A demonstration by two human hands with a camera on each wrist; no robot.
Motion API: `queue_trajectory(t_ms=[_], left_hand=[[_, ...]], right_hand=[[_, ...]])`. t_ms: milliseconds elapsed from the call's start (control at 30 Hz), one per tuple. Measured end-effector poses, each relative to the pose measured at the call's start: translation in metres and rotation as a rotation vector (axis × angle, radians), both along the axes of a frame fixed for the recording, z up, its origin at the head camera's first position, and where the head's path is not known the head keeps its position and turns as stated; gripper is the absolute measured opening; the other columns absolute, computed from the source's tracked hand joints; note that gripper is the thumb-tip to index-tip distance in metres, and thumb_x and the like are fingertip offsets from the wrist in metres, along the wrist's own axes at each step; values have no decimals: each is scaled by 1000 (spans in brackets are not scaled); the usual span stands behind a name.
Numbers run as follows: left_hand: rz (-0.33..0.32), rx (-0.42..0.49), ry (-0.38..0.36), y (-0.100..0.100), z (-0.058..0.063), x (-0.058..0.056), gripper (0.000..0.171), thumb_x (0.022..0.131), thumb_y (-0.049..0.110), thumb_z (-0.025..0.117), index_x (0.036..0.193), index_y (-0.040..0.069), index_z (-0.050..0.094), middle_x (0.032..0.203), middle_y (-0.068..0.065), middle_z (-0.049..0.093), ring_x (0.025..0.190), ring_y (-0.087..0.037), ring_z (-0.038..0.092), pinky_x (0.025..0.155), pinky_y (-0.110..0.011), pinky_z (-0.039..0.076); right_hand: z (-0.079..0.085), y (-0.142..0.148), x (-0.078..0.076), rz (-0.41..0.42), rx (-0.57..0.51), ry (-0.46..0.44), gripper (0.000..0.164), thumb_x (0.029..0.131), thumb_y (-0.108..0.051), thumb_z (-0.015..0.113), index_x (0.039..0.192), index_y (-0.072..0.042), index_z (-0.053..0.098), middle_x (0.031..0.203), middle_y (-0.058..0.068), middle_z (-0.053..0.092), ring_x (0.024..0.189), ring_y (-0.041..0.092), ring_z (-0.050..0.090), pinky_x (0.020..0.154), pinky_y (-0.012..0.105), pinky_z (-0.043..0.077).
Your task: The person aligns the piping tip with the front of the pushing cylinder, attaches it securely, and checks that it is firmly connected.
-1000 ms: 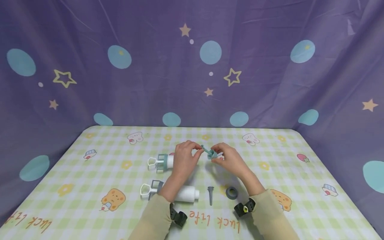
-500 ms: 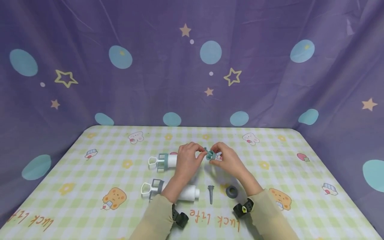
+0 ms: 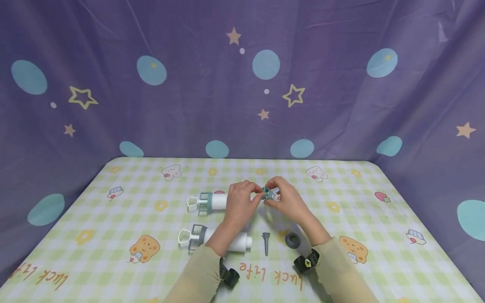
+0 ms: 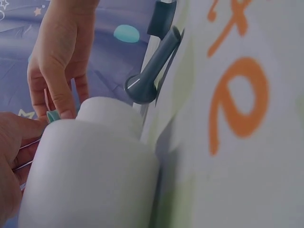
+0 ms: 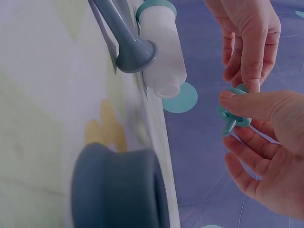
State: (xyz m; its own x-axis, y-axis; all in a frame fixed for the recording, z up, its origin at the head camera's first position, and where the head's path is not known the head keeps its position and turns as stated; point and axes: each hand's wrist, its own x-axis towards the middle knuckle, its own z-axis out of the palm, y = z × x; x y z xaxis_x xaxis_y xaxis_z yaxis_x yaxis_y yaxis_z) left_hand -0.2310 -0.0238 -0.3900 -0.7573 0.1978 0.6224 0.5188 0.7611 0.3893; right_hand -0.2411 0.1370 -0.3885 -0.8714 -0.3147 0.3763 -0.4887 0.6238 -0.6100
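Observation:
Above the table, my right hand (image 3: 287, 200) pinches a small teal ring-shaped cap (image 3: 267, 193) between thumb and fingers. My left hand (image 3: 242, 201) pinches a teal nozzle at the cap's near side, its fingertips right at the cap. In the right wrist view, the nozzle's narrow tip (image 5: 229, 127) pokes out of the cap's other side, below the right thumb. Left of the hands lies a white bottle (image 3: 218, 202) with a teal collar and a white loop handle. The left wrist view shows only a sliver of the teal cap (image 4: 53, 115) between the hands.
Nearer the front lies a second white bottle (image 3: 238, 243) with a grey collar, partly behind the left forearm. To its right are a grey nozzle (image 3: 266, 243) and a grey ring cap (image 3: 292, 240). A checked cloth (image 3: 125, 219) covers the table; a purple curtain (image 3: 322, 109) hangs behind.
My left hand has moved right, up against the right hand. The teal nozzle's stem, first seen long between the hands, has slid into the teal cap.

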Motion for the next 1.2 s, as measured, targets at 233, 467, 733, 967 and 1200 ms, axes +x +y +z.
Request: queue_trajectory(t_ms=[233, 467, 733, 967, 1200], left_hand=[[-5, 0, -4, 2, -1, 1, 11, 76, 26, 72, 78, 17, 66, 77, 8, 64, 76, -10, 59, 83, -33, 41], [-3, -5, 2, 4, -1, 3, 10, 77, 24, 72, 78, 16, 66, 77, 7, 64, 74, -10, 59, 81, -32, 41], [-2, -22, 3, 5, 1, 3, 7, 78, 22, 70, 78, 16, 66, 77, 7, 64, 75, -10, 60, 82, -32, 40], [-5, -33, -11, 7, 3, 5, 5, 80, 21, 68, 81, 16, 67, 79, 6, 65, 77, -10, 60, 83, -31, 40], [-13, -38, 23, 7, 2, 5, 5, 78, 20, 69, 81, 16, 68, 81, 6, 67, 78, -11, 62, 82, -32, 41]], right_hand=[[0, 0, -1, 23, -23, 4, 37, 73, -12, 75, 103, -9, 54, 99, 6, 58, 94, 24, 57, 77, 40, 49], [-1, 0, -1, 32, -38, 16, 36, 72, -10, 76, 101, -8, 55, 98, 7, 58, 93, 25, 57, 77, 42, 49], [2, 0, 0, 30, -37, 42, 35, 73, -11, 76, 101, -9, 55, 99, 6, 58, 93, 21, 57, 76, 37, 48], [2, -1, -1, 30, -57, 36, 35, 73, -9, 75, 102, -9, 55, 100, 6, 58, 94, 23, 57, 77, 38, 48], [3, -1, 0, 31, -68, 40, 36, 72, -9, 76, 102, -8, 55, 100, 6, 59, 94, 23, 57, 77, 38, 48]])
